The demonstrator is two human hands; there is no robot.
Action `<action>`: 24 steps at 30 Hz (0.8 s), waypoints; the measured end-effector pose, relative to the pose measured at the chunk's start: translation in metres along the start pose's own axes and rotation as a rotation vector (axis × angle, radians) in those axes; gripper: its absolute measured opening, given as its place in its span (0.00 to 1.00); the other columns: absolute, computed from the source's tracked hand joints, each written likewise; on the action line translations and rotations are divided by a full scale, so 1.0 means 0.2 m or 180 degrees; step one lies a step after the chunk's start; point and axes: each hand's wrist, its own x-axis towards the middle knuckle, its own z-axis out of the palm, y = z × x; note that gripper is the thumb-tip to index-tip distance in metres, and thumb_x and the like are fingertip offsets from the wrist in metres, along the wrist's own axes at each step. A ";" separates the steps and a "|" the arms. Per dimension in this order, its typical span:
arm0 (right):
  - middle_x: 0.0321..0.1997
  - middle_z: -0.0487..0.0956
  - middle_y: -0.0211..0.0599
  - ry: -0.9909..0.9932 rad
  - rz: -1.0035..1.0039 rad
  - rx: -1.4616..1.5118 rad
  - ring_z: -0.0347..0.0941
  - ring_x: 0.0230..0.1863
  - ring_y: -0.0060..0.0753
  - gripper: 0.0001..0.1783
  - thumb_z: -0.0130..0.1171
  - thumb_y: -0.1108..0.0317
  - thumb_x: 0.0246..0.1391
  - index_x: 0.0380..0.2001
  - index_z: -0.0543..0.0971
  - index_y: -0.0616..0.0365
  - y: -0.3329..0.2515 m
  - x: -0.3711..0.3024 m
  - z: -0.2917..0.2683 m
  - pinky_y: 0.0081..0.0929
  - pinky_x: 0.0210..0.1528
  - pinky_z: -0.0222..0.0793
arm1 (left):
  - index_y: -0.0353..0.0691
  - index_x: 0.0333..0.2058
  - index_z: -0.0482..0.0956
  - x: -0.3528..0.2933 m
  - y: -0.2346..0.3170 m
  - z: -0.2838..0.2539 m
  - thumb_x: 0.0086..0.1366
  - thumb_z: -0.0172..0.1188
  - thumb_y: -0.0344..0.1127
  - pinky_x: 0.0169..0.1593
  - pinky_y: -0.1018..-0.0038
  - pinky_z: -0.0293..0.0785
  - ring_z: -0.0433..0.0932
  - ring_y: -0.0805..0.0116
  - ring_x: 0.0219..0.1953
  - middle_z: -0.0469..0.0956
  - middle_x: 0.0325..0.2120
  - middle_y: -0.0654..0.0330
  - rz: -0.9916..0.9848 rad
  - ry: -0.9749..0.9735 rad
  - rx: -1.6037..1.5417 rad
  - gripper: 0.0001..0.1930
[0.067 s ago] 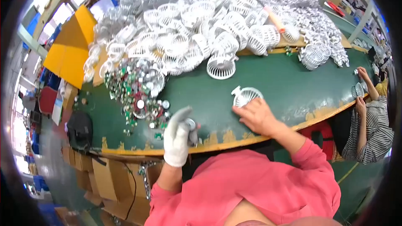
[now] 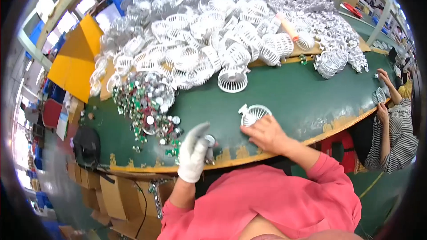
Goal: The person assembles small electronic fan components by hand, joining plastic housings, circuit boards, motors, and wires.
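My left hand [image 2: 191,160] wears a white glove with grey fingertips, near the table's front edge. One finger points up and the others are closed around a small round silver part [image 2: 209,139], probably a motor, mostly hidden by the glove. To the right, my bare right hand [image 2: 267,134] grips the near rim of a white fan grille [image 2: 254,114]. A small tab sticks out from the grille's upper left side. Left of the glove lies a heap of small motors with green circuit boards and red wires [image 2: 149,120].
A big pile of white fan grilles [image 2: 187,58] covers the back of the green table [image 2: 293,93]. Small grey-white parts [image 2: 311,9] are heaped at back right. One grille [image 2: 232,80] sits apart in front. At far right, a person in a striped top [image 2: 398,138] handles another grille.
The whole view has shifted a little. My right hand and the grille sit slightly farther left and nearer; my left hand keeps its hold.
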 end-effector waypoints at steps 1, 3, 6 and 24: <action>0.31 0.73 0.28 0.0002 -0.0163 -0.0101 0.70 0.36 0.31 0.28 0.64 0.66 0.38 0.49 0.74 0.50 0.01 0.03 -0.06 0.37 0.45 0.62 | 0.30 0.54 0.67 0.04 0.04 0.05 0.65 0.53 0.47 0.25 0.83 0.65 0.66 0.81 0.19 0.76 0.26 0.61 -0.0104 -0.0119 0.0046 0.27; 0.35 0.73 0.28 0.0020 -0.0285 0.0124 0.70 0.39 0.32 0.31 0.65 0.63 0.40 0.52 0.72 0.50 -0.04 0.02 -0.07 0.39 0.49 0.62 | 0.31 0.54 0.67 0.06 0.05 0.06 0.65 0.54 0.45 0.26 0.82 0.66 0.68 0.81 0.20 0.76 0.25 0.62 0.0040 -0.0355 0.0623 0.26; 0.47 0.73 0.34 -0.0020 -0.0048 0.0475 0.70 0.46 0.36 0.39 0.68 0.54 0.38 0.56 0.69 0.52 -0.10 0.06 -0.13 0.44 0.56 0.58 | 0.31 0.55 0.66 0.07 -0.02 0.09 0.62 0.55 0.41 0.26 0.82 0.66 0.69 0.79 0.21 0.78 0.30 0.59 0.0007 -0.0354 0.0893 0.27; 0.33 0.73 0.40 -0.0376 0.0236 -0.0425 0.66 0.39 0.44 0.14 0.61 0.75 0.39 0.34 0.74 0.60 -0.08 0.17 -0.21 0.39 0.49 0.57 | 0.41 0.46 0.71 0.28 -0.16 0.18 0.33 0.72 0.54 0.39 0.59 0.75 0.77 0.48 0.36 0.71 0.40 0.50 0.1496 -0.1445 0.3160 0.40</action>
